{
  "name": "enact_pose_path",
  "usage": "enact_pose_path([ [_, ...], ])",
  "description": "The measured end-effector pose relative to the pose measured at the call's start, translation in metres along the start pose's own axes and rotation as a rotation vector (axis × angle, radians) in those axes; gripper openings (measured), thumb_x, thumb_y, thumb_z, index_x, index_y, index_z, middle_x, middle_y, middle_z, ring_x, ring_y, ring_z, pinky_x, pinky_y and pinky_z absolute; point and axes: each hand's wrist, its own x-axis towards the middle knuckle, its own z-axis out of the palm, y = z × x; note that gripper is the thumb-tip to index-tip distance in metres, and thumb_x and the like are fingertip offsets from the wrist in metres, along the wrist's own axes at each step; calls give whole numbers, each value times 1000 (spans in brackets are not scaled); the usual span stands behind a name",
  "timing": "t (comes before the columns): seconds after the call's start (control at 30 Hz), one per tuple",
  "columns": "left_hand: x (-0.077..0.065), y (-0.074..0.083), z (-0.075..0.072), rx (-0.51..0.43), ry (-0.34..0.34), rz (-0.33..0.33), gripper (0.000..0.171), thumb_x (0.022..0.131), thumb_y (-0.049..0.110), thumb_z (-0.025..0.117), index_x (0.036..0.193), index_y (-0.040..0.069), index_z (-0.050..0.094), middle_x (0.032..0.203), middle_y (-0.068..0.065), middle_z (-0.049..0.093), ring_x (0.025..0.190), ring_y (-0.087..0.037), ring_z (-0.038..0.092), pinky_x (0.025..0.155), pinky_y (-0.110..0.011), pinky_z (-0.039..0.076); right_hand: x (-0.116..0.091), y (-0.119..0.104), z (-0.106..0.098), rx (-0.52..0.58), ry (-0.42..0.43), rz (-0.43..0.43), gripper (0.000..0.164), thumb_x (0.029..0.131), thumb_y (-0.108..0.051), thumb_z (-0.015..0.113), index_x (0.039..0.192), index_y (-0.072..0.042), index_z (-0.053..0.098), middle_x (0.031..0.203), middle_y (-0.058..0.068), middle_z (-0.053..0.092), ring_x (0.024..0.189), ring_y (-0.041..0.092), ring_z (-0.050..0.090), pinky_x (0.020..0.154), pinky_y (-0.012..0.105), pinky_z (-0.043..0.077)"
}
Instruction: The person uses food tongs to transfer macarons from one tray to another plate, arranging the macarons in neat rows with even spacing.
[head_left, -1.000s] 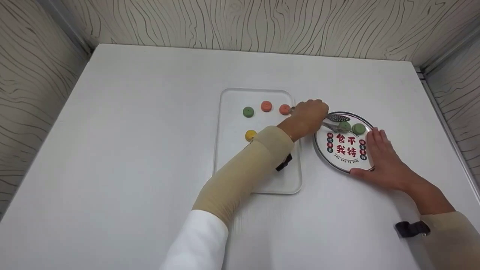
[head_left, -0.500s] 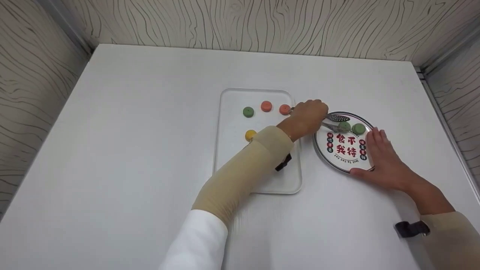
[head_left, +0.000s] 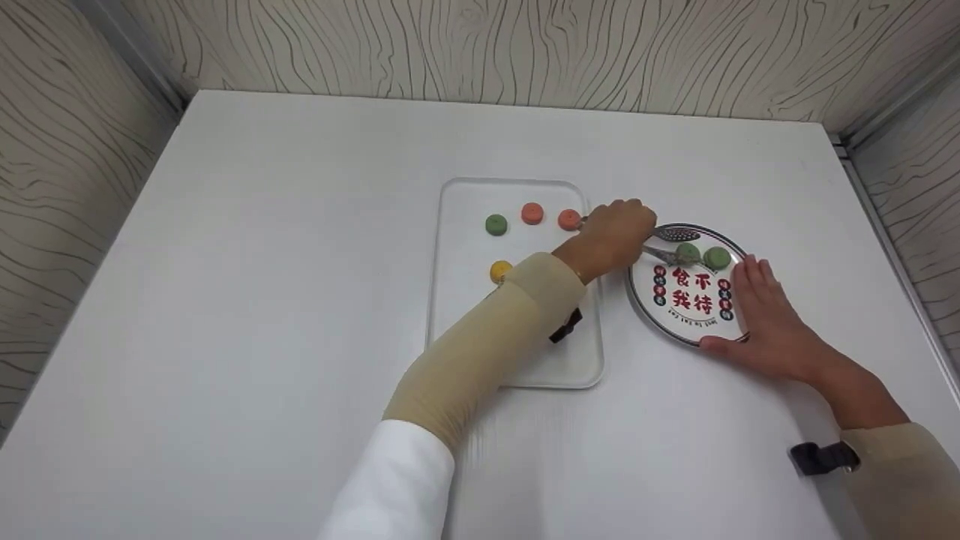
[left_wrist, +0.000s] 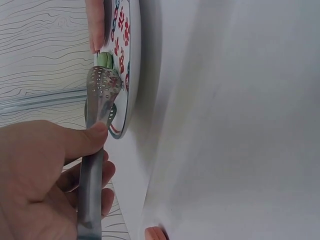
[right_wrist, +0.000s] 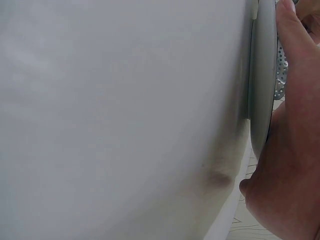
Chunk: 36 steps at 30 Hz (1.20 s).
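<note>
My left hand reaches across and grips a pair of metal tongs with perforated ends. Those ends stand apart over the far left part of a round white plate printed with red characters. One end overlaps a green macaron on the plate; a second green macaron sits just right of it. My right hand rests along the plate's right rim, fingers straight and thumb at the near edge. In the right wrist view this hand lies against the plate's side.
Left of the plate lies a white rectangular tray, partly under my left forearm. On it are a green macaron, two orange ones, the left one and the right one, and a yellow one. Wood-patterned walls border the white table.
</note>
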Motion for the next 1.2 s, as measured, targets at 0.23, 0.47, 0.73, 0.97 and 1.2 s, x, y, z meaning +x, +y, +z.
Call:
enact_pose_path([
  [0.23, -2, 0, -1, 0, -2, -8, 31, 106, 20, 57, 136, 24, 63, 123, 5, 62, 109, -11, 56, 97, -26, 48, 0, -1, 0, 1, 1, 4, 122, 89, -52, 72, 155, 15, -6, 162, 36, -12, 150, 46, -19, 121, 48, -13],
  [0.47, -3, 1, -2, -25, -6, -23, 32, 105, 21, 58, 137, 25, 62, 124, 5, 62, 109, -10, 56, 97, -25, 48, 0, 1, 1, 1, 7, -7, 121, 89, -51, 72, 154, 15, -5, 161, 37, -11, 150, 47, -19, 121, 49, -14],
  [0.73, -2, -2, -1, -29, 18, -2, 32, 104, 21, 61, 135, 25, 64, 124, 5, 61, 109, -11, 55, 96, -27, 48, -1, 1, 2, 6, 7, 1, 121, 89, -51, 72, 155, 14, -6, 162, 36, -11, 150, 45, -20, 121, 46, -15],
  [0.97, -4, -5, -7, -75, 24, 11, 37, 103, 22, 63, 139, 24, 62, 129, 6, 61, 114, -10, 55, 100, -25, 46, -1, -1, 1, 5, 7, 7, 121, 89, -51, 72, 155, 14, -6, 162, 37, -11, 150, 45, -19, 121, 46, -15],
  [1.2, -9, -9, -13, -156, 9, 19, 42, 100, 24, 67, 142, 23, 60, 133, 7, 60, 120, -8, 54, 104, -23, 43, -1, 1, 1, 6, 12, -5, 120, 90, -49, 72, 155, 15, -6, 161, 37, -11, 150, 46, -19, 121, 46, -16],
])
